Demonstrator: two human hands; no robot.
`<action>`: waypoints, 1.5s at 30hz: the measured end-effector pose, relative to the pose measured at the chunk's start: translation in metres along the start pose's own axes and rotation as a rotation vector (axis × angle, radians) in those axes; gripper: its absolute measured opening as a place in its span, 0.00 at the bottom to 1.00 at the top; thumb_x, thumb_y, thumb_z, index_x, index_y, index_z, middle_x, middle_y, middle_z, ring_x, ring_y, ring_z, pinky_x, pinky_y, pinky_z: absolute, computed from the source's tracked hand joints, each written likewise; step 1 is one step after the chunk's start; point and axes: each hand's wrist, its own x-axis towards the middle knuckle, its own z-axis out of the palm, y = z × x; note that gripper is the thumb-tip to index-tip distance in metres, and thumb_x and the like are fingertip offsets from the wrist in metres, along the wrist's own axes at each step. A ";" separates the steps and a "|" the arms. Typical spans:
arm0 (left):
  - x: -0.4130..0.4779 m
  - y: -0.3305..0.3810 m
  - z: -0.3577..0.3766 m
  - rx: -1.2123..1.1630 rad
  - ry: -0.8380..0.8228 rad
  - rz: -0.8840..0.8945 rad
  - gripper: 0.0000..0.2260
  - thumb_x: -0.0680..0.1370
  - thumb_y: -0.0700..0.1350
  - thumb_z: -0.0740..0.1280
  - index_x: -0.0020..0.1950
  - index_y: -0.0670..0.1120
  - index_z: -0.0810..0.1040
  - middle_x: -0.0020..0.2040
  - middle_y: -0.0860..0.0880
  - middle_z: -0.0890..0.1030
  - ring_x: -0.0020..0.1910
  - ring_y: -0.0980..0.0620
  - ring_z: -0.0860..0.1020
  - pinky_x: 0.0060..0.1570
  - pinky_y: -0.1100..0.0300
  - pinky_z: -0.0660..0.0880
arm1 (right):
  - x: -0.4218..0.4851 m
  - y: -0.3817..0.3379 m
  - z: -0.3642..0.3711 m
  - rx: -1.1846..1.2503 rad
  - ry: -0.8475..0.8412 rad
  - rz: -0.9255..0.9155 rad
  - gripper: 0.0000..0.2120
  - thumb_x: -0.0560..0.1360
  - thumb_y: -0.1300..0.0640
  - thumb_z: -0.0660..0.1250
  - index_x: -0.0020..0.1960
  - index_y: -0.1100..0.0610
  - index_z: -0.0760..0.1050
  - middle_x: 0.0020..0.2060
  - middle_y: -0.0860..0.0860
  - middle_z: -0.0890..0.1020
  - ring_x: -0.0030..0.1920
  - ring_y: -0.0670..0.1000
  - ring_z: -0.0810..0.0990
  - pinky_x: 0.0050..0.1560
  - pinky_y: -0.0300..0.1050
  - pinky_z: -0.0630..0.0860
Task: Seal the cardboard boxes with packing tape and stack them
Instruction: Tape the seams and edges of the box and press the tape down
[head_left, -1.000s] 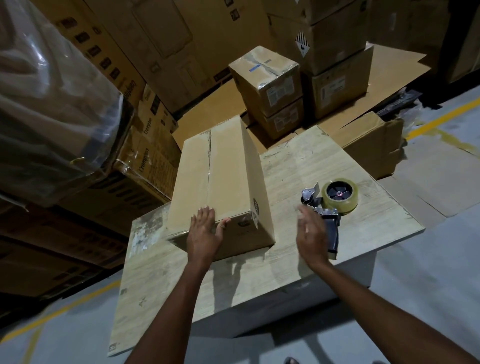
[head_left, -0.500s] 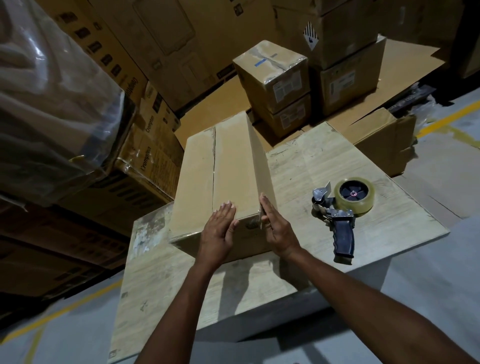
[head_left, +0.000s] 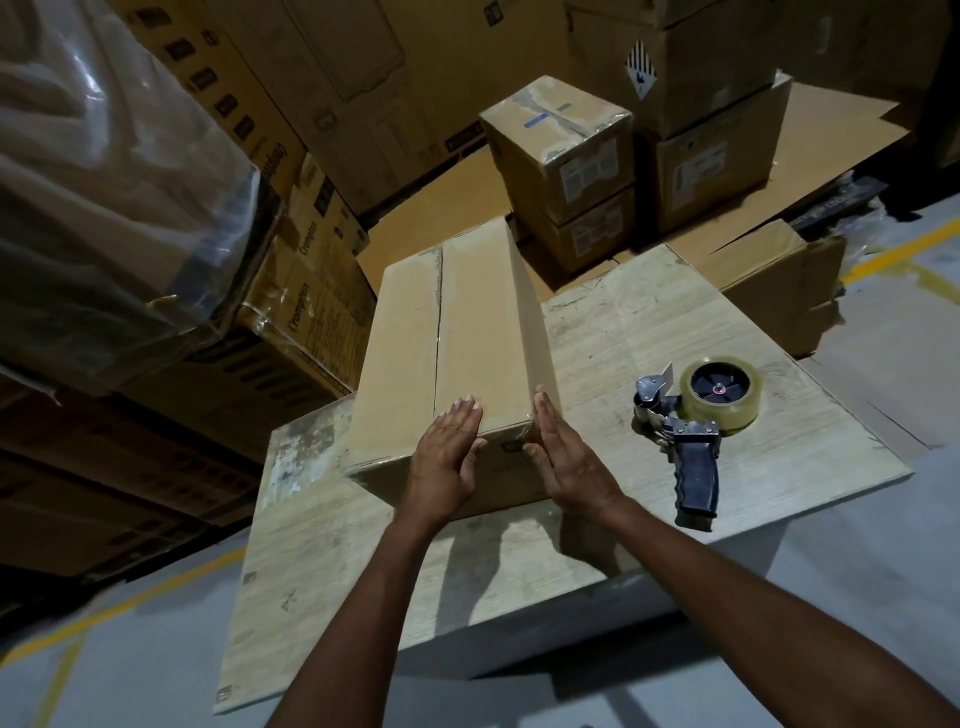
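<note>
Head view shows the long plain brown cardboard box lying flat on the pale wood-grain counter, towards its left side. Its long axis runs away from the person, far end towards the stacked taped cartons. A centre seam runs the same way along the top and looks untaped. Neither grip clasps anything. The left hand lies flat on the top's near edge and the right hand flat against the near right corner, fingers straight. I'd judge the board stiff but smooth, so flat palms may slide; better to hold low on both long sides. Weight I cannot tell. The black-handled tape dispenser lies apart, to its right.
</note>
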 end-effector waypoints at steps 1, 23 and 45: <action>-0.001 0.000 0.000 0.003 0.005 -0.001 0.23 0.82 0.44 0.63 0.78 0.44 0.69 0.77 0.47 0.69 0.78 0.51 0.64 0.77 0.49 0.63 | -0.001 -0.003 -0.005 -0.001 0.006 0.009 0.32 0.86 0.50 0.56 0.84 0.61 0.48 0.83 0.58 0.56 0.82 0.54 0.58 0.75 0.60 0.69; -0.002 0.005 0.003 -0.020 0.030 -0.027 0.23 0.82 0.50 0.60 0.76 0.44 0.71 0.77 0.47 0.70 0.77 0.51 0.66 0.76 0.50 0.63 | 0.027 -0.044 -0.040 0.423 0.135 0.527 0.27 0.67 0.58 0.83 0.65 0.59 0.81 0.62 0.54 0.82 0.63 0.42 0.81 0.64 0.35 0.76; -0.046 -0.075 -0.045 -0.054 0.029 -0.141 0.21 0.84 0.39 0.64 0.78 0.45 0.69 0.77 0.53 0.63 0.80 0.53 0.59 0.81 0.54 0.52 | 0.016 -0.055 -0.027 -0.386 0.173 -0.147 0.20 0.83 0.53 0.62 0.69 0.62 0.78 0.70 0.58 0.78 0.73 0.58 0.74 0.70 0.57 0.73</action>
